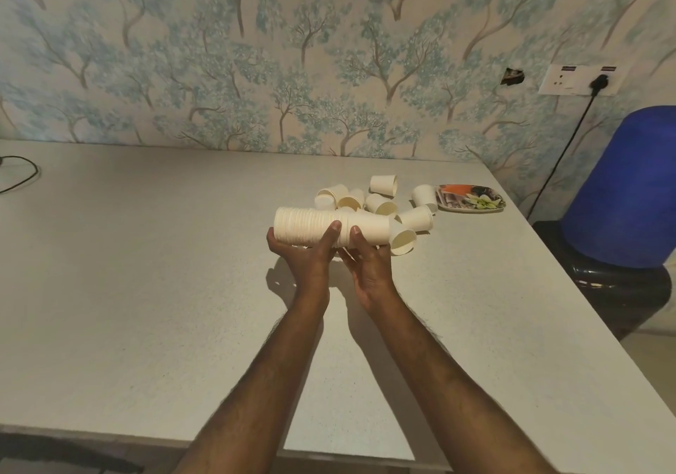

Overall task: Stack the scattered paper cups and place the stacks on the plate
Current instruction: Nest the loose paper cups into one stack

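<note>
You hold a long stack of cups (322, 230) sideways above the table (146, 254), left hand (307, 254) and right hand (369, 265) both wrapped around it. Loose cups (384, 184) lie just beyond; the plate (472, 199), far right, holds no stack yet.

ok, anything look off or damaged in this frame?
Yes: a torn dark hole in the wallpaper, just left of the socket plate. Loose cups lie tipped beside the plate, expected for this task. Both hands hold the stack sideways.
</note>
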### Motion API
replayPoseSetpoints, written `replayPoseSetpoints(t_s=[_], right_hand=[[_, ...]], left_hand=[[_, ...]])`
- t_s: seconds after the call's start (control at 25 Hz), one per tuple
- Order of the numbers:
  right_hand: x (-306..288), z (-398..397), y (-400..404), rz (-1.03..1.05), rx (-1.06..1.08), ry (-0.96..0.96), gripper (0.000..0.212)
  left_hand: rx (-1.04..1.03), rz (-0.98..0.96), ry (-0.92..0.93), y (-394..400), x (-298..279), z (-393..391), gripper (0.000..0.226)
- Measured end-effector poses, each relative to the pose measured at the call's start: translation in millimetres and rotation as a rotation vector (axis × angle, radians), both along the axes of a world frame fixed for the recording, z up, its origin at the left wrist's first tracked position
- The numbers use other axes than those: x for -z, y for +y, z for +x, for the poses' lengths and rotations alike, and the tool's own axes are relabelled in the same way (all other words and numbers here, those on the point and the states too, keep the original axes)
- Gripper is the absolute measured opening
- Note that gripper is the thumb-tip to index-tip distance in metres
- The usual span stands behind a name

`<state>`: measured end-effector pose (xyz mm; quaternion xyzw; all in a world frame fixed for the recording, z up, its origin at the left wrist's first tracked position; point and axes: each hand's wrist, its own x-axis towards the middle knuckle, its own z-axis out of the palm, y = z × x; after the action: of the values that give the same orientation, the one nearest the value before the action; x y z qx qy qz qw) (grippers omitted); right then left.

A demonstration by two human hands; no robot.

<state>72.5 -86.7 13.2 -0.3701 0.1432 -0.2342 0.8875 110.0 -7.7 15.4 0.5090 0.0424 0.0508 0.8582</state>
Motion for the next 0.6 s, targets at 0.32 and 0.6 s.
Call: replayPoseSetpoints(t_s=[0.32, 0.6], right_hand=[[-1, 0, -26, -0.075, 0.119, 0.053, 0.066], [-12, -7, -65, -0.092, 0.263, 0.14, 0.059]], left_hand=[[0.205, -0.038, 0.08, -28, -6, 0, 0.072], [0.44, 0.21, 0.069, -55, 6, 5, 0.044]])
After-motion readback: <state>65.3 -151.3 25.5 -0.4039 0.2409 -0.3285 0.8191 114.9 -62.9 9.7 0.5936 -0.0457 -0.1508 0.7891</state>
